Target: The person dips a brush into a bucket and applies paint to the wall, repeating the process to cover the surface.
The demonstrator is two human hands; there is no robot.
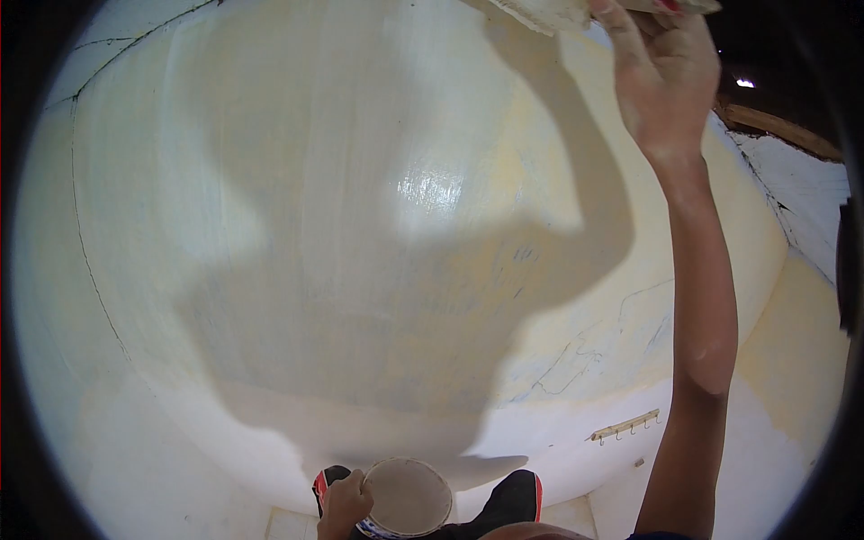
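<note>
A left hand (342, 506) grasps a bucket (409, 493) at one side while the right hand (670, 85) clutches a tool (700, 6) overhead; that lopsided grip could tip the bucket.

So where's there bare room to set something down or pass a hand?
Setting down: the floor strips outside each shoe look free. Passing a hand: before the wall, between the right arm and the left-hand crack. Crowded: between the shoes, left hand on container; top right, right hand.
</note>
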